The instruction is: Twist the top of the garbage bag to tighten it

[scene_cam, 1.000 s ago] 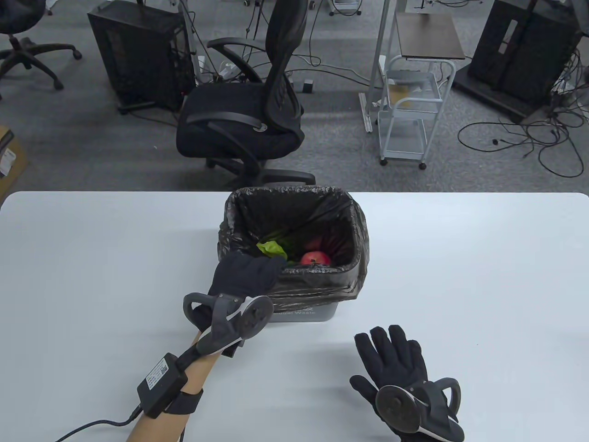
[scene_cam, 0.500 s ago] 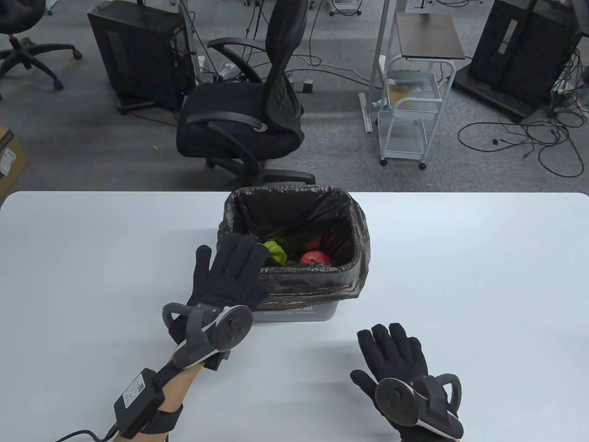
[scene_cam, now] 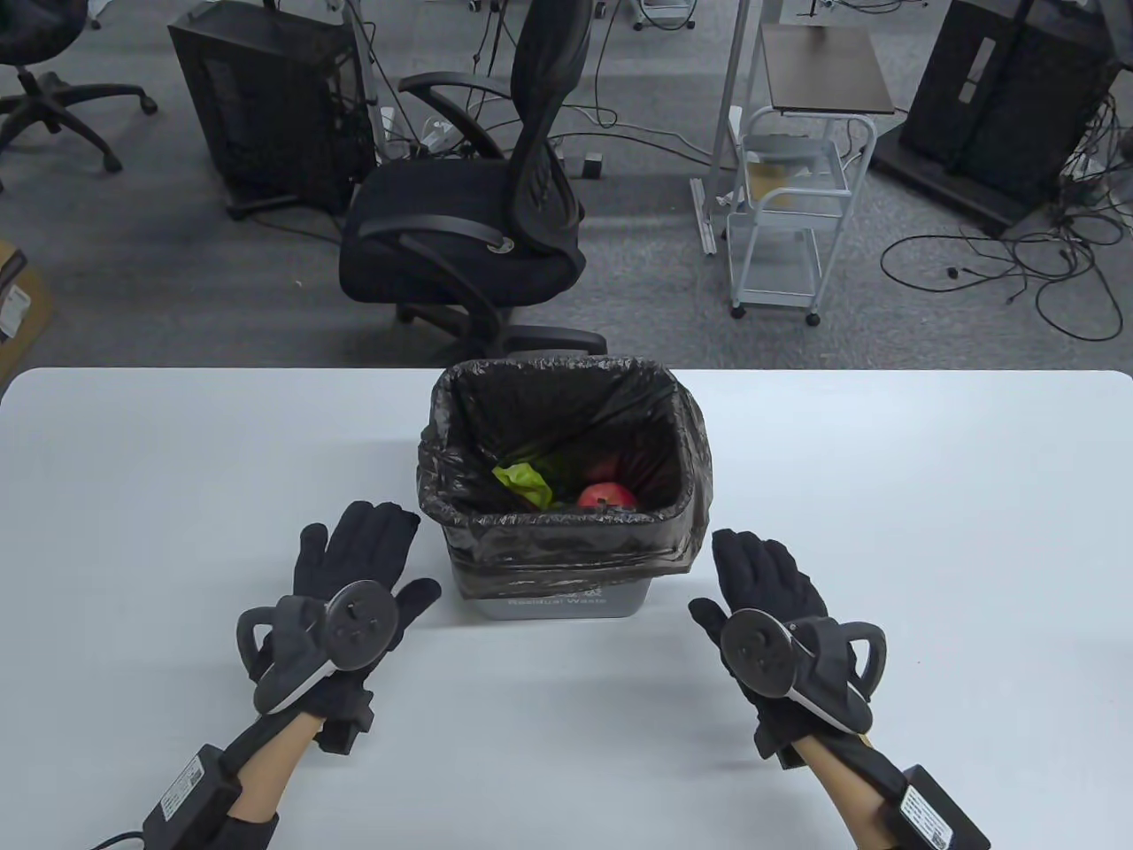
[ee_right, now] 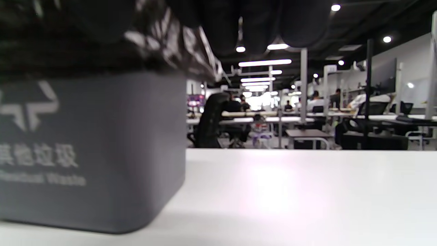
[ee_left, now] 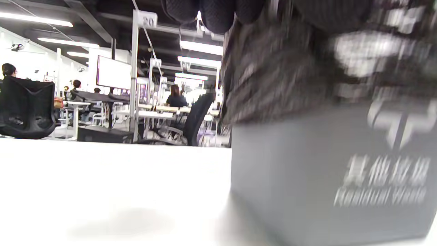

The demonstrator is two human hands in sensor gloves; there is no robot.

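Both gloved hands, left (scene_cam: 358,567) and right (scene_cam: 766,575), spread empty flanking the grey plastic bin (scene_cam: 566,602), poised to gather its black crinkled garbage bag (scene_cam: 566,531).

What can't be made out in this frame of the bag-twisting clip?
- What lies under the apple and green scrap: hidden by the garbage bag folds, table view.
- Bin label: too small in the table view, blurred in both wrist views.
- Whether the left hand or right hand touches the table: palms hidden by gloves and trackers.
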